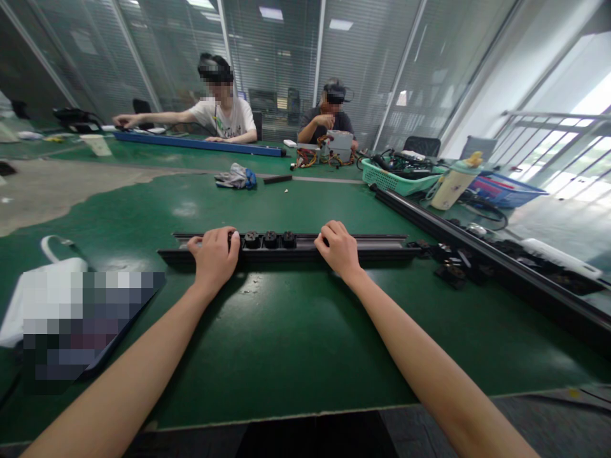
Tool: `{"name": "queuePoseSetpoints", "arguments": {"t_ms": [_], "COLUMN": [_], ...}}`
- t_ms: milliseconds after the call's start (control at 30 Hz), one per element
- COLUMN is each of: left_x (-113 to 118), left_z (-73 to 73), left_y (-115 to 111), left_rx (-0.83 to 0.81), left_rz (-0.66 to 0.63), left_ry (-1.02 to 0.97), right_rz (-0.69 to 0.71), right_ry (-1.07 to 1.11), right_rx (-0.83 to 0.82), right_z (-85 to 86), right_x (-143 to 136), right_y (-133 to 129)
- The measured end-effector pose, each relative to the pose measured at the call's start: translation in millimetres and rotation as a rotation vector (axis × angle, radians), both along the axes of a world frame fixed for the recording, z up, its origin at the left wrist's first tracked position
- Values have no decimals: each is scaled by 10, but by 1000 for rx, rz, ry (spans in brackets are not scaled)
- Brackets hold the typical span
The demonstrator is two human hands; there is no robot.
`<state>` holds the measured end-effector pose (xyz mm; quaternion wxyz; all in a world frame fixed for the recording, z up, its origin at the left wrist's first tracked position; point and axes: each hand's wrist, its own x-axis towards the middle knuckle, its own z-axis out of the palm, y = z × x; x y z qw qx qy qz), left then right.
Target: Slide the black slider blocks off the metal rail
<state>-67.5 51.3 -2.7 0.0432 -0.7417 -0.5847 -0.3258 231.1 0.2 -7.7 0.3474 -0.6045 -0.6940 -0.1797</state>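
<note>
A long black channel (382, 253), open at the top with a grey inner floor, lies across the table in front of me. Three round-faced black socket modules (270, 240) sit side by side in its middle. My left hand (216, 253) is closed over the channel left of the modules, its thumb against another dark piece that is mostly hidden. On the right part of the channel, my right hand (340, 249) grips with bent fingers across its width. Whether a small part lies under those fingers is hidden.
Loose black parts (451, 270) lie off the channel's right end, beside a long black rail (458, 238). A green basket (396, 181), a bottle (456, 184) and gloves (236, 177) stand farther back. A tablet-like object (109, 324) lies left. Two people (229, 117) sit opposite.
</note>
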Motion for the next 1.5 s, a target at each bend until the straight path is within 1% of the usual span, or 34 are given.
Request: {"name": "queuePoseSetpoints", "arguments": {"t_ms": [833, 1233, 1367, 1500], "left_x": [8, 14, 14, 18], "left_z": [25, 32, 33, 40], "left_y": [-13, -27, -25, -28], "left_rx": [-13, -5, -5, -16], "left_rz": [-1, -13, -4, -5], "left_ry": [4, -15, -8, -3], "right_rz": [-68, -131, -142, -125], "right_ry": [0, 69, 69, 36], "right_rx": [-8, -12, -13, -91], "right_z": [6, 13, 56, 165], "right_x": [31, 54, 31, 51], "right_y": [-2, -19, -22, -49]}}
